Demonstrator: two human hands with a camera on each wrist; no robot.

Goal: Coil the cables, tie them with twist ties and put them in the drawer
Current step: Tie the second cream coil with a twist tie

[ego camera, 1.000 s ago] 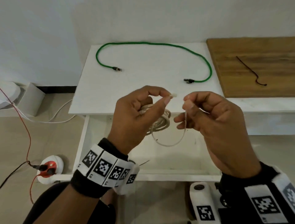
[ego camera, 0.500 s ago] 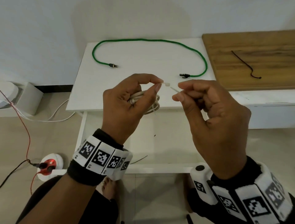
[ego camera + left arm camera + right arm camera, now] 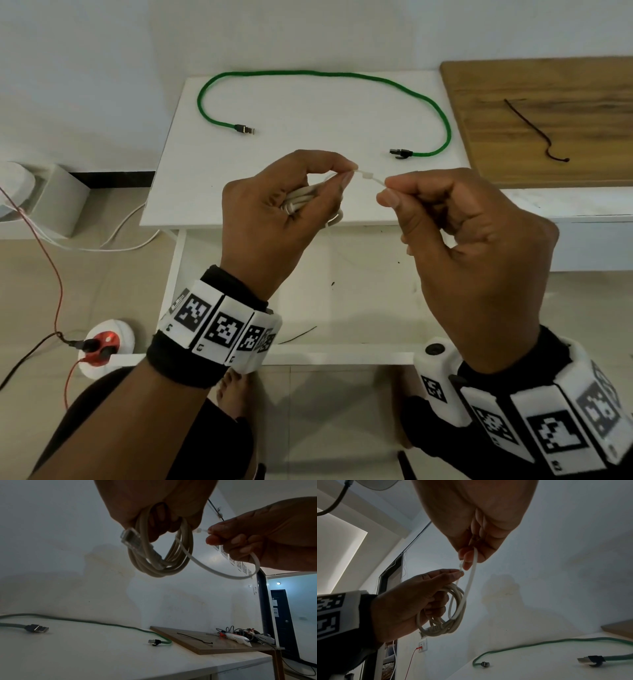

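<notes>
My left hand (image 3: 349,173) grips a coiled beige network cable (image 3: 301,202) in its palm. Its thumb and forefinger pinch the small head of a white tie (image 3: 368,177). My right hand (image 3: 387,192) pinches the tie's other end right at that head. In the left wrist view the white tie (image 3: 214,572) loops through the beige coil (image 3: 154,566) and back up to my right hand (image 3: 211,536). A green cable (image 3: 308,73) lies uncoiled on the white table (image 3: 308,113). The open drawer (image 3: 359,291) is under my hands.
A wooden board (image 3: 548,85) at the right carries a black tie (image 3: 534,132). On the floor at the left are a round power socket (image 3: 106,342) with red and black leads and white cords. My bare foot (image 3: 233,394) is below the drawer front.
Both hands have come together and risen slightly. The right hand has brought the tie's free end up to the head pinched by the left hand; the loop hangs shorter.
</notes>
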